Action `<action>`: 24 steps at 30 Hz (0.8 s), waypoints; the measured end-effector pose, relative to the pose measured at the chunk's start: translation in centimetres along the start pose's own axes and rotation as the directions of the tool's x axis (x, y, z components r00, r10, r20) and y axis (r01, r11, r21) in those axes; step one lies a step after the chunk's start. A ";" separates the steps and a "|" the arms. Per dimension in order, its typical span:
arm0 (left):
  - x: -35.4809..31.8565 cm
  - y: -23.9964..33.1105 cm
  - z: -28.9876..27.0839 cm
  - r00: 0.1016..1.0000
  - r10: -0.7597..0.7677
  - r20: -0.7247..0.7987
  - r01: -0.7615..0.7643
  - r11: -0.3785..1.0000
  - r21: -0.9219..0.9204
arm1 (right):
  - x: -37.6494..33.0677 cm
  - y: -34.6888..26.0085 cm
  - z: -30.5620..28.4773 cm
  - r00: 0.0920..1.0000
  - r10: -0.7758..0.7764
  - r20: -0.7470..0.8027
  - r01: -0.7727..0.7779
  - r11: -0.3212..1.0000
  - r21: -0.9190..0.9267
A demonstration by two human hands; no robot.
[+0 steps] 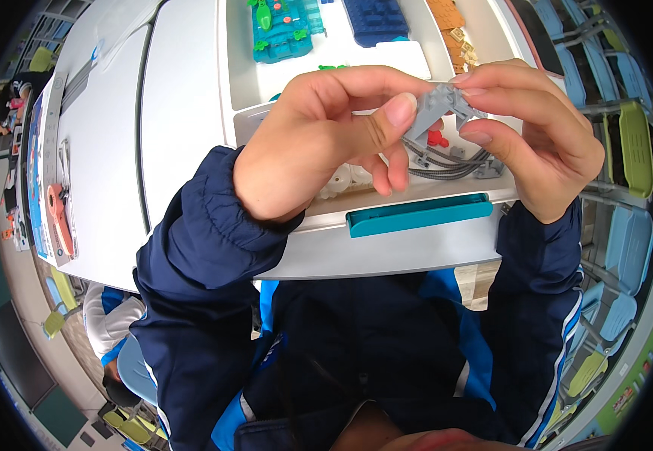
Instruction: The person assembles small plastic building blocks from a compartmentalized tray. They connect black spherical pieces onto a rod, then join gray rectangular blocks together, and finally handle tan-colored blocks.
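Both my hands raised over the white parts tray (pixel 386 248), near its teal handle (pixel 419 214). Left hand (pixel 319 143) and right hand (pixel 537 135) pinch one small grey plastic piece (pixel 437 105) between fingertips, probably lifted for inspection. Flat blue-printed package (pixel 40 180) lies at the tabletop's left edge.

Both arms up from lower edge, dark blue sleeves, forearms raised, wrists bent inward. Left hand (pixel 319 143) on picture's left, back toward camera, fingers curled, thumb stretched rightward, thumb tip pressed in pinch against index. Right hand (pixel 544 135) opposite, palm side facing left, index and thumb extended toward left hand, remaining fingers loosely curled. Both grips closed in fingertip pinch, fingertips of two hands nearly meeting.
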State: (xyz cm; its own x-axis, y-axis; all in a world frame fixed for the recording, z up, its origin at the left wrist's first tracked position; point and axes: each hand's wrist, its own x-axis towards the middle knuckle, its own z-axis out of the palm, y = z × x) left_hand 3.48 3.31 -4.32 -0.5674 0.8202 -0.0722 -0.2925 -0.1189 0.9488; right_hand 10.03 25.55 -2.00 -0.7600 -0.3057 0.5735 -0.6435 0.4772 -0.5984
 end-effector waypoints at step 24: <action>-0.6 0.8 1.5 0.996 0.019 -0.087 -0.004 0.984 0.175 | -1.1 -1.2 2.4 0.989 -0.029 -0.146 -0.019 0.950 -0.312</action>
State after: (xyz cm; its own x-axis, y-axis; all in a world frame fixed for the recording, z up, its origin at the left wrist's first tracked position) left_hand 4.75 3.60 -3.06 -0.6381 0.7658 -0.0802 -0.1508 -0.0221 0.9883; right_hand 11.41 23.35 -3.20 -0.7199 -0.1956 0.6659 -0.5688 0.7161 -0.4046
